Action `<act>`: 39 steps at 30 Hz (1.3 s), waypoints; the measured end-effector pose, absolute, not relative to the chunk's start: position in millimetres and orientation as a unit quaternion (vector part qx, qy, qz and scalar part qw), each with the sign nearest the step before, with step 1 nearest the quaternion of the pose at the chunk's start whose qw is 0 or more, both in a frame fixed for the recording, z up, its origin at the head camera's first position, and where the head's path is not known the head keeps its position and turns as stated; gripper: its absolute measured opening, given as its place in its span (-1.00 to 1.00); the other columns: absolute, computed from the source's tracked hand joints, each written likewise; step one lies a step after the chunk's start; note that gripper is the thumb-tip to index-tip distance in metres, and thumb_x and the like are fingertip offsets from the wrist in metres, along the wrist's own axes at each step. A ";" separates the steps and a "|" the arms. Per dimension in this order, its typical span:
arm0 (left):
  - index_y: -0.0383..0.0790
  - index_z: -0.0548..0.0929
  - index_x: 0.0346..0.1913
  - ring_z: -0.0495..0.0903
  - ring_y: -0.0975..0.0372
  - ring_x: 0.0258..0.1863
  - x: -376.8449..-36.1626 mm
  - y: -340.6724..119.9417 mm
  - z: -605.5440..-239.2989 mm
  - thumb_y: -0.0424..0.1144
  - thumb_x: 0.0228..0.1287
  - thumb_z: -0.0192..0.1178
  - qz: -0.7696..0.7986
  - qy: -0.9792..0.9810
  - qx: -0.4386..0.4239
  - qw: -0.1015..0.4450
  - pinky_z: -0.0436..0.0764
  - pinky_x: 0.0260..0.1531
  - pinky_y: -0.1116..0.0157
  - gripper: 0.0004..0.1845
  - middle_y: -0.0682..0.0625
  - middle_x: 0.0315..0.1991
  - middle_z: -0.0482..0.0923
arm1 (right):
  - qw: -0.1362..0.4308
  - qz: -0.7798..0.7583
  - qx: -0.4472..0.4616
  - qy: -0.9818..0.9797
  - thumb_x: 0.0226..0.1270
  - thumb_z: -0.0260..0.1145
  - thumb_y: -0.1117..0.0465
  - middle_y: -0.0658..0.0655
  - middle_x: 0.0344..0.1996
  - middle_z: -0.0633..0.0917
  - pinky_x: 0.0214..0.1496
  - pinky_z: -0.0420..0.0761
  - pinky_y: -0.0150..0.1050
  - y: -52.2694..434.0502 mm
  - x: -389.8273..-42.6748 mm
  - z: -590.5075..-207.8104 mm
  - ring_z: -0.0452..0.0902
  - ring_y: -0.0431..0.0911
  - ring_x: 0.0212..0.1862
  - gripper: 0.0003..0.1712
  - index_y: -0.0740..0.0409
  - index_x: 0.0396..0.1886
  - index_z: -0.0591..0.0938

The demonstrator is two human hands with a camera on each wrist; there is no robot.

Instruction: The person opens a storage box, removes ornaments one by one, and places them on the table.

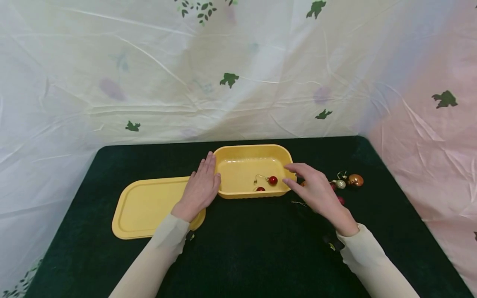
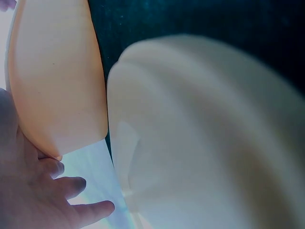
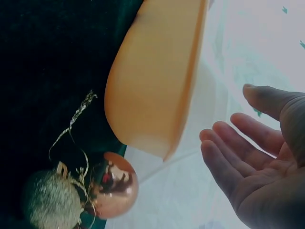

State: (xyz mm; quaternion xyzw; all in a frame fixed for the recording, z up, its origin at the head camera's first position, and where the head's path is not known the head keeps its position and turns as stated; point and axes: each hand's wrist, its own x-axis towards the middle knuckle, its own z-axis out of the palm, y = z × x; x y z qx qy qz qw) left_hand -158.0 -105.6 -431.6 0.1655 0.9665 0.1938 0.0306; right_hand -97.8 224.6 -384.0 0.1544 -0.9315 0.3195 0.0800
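Yellow tub [image 1: 238,165] near the middle of a dark green table [image 1: 242,248], long side toward the viewer, open on top. Inside, on the tub floor: two small red balls, one [image 1: 273,180] with a gold hanging loop, another [image 1: 260,189] close against the near wall.

Left hand [image 1: 201,186] laid flat against the tub's left end, fingers straight and together, fingertips up at the rim corner; nothing gripped. Palm partly over the right edge of a flat yellow lid [image 1: 149,207], lying on the table just left of the tub. From the left wrist view, only fingers [image 2: 71,186] beside the tub's wall [image 2: 52,71], with a pale sleeve [image 2: 205,133] filling most of the frame.

Right hand [image 1: 316,190] hovering at the tub's right end, fingers straight and slightly spread, empty; index fingertip at the rim's near right corner, contact impossible to tell. Same open, relaxed fingers [image 3: 238,148] in the right wrist view, apart from the tub wall [image 3: 152,86].

On the table just right of that hand: a copper ball [image 1: 355,180], a silver glitter ball [image 1: 340,184], and more red ones partly hidden behind the hand. Pale sheet with green leaf prints [image 1: 229,78] as backdrop.
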 end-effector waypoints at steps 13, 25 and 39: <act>-0.24 -0.16 0.68 -0.06 -0.06 0.64 -157.5 -106.2 -431.7 -0.01 0.69 -0.25 0.191 0.967 0.164 0.030 0.17 0.47 -0.24 -0.28 -0.07 0.71 -0.26 | 0.008 0.299 0.146 -0.943 0.43 0.43 0.11 0.22 0.26 0.64 0.19 0.62 0.14 198.9 -126.3 -392.4 0.60 0.10 0.20 -0.48 0.16 0.31 0.61; -0.22 -0.18 0.69 -0.10 -0.04 0.65 -157.0 -106.5 -432.4 0.00 0.69 -0.27 0.194 0.967 0.162 0.035 0.14 0.48 -0.24 -0.28 -0.03 0.70 -0.33 | -0.035 0.268 0.161 -0.949 0.44 0.41 0.15 0.27 0.23 0.62 0.24 0.57 0.15 181.6 -143.3 -399.6 0.55 0.14 0.18 -0.48 0.26 0.30 0.60; -0.21 -0.18 0.69 -0.08 -0.05 0.65 -157.1 -105.8 -432.7 -0.01 0.69 -0.27 0.196 0.966 0.165 0.030 0.14 0.48 -0.24 -0.29 -0.04 0.71 -0.29 | -0.078 0.256 0.148 -0.952 0.41 0.43 0.19 0.29 0.31 0.56 0.37 0.47 0.14 169.5 -158.4 -404.3 0.48 0.13 0.26 -0.43 0.25 0.36 0.56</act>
